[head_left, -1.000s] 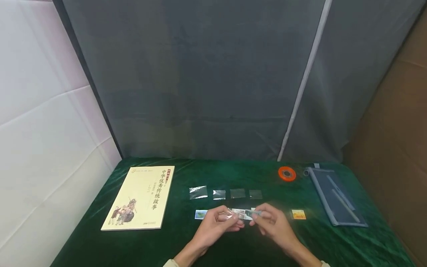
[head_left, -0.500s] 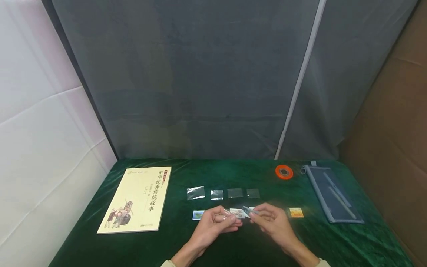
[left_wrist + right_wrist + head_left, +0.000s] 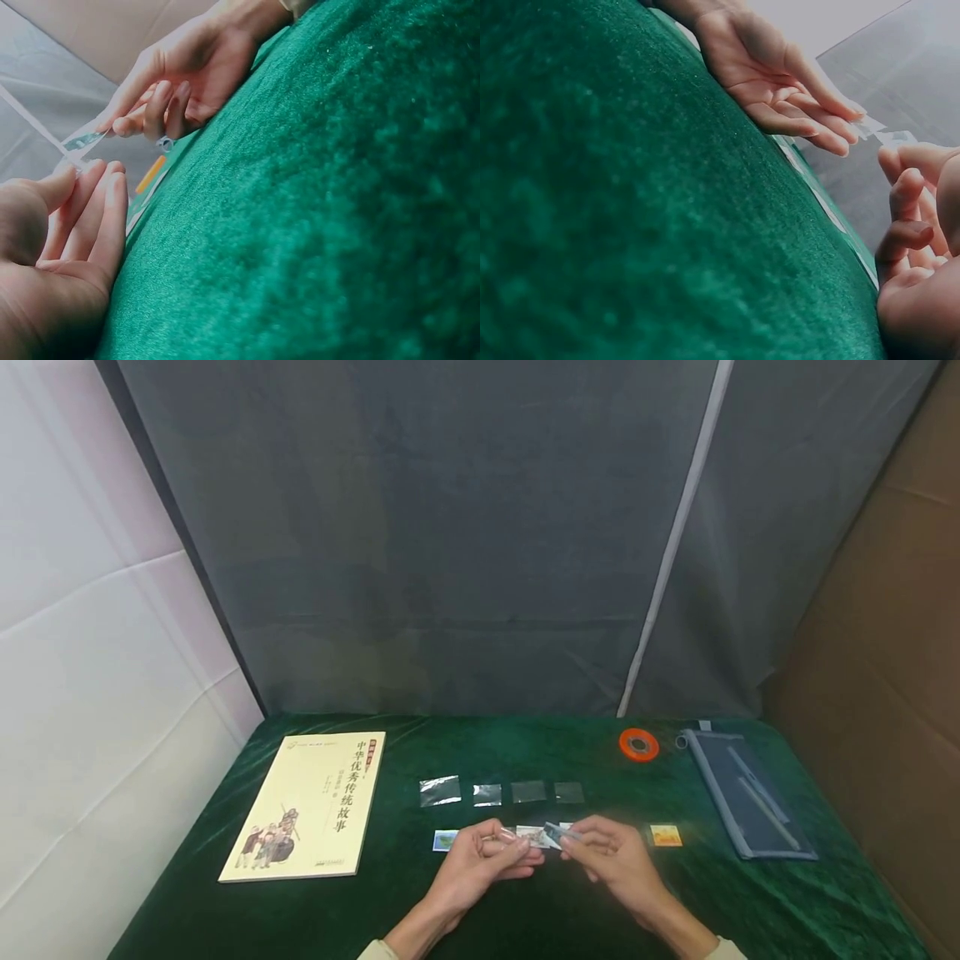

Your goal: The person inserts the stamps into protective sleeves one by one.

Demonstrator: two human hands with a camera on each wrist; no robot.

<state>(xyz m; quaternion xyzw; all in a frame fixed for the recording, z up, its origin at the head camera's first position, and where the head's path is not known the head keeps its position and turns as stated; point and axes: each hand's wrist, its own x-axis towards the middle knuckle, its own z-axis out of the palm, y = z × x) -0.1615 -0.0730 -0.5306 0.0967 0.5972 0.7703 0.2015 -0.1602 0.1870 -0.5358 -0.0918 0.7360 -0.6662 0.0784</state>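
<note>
My left hand point(image 3: 483, 858) pinches a small clear plastic sleeve point(image 3: 868, 126) between thumb and index finger, its other fingers stretched out below. Facing it, my right hand point(image 3: 613, 862) pinches a small teal-and-white postage stamp point(image 3: 553, 833) by one end. The stamp's free end points toward the sleeve; whether it touches or enters the sleeve's mouth I cannot tell. Both are held above the green cloth. Beneath and behind the hands lie a blue-green stamp point(image 3: 443, 840) at left, a pale stamp point(image 3: 532, 836) in the middle and a yellow stamp point(image 3: 666, 835) at right.
Several clear sleeves point(image 3: 439, 791) lie in a row beyond the hands. A cream book point(image 3: 315, 802) is at left. To the right are an orange ring-shaped roll point(image 3: 627, 745) and a blue mesh zip pouch point(image 3: 722, 793) with slim tools inside. Green velvet cloth point(image 3: 495, 927) covers the table.
The stamp in my right hand has turned so that its free end tilts upward. The left hand keeps its pinch on the sleeve. The head view has shifted slightly.
</note>
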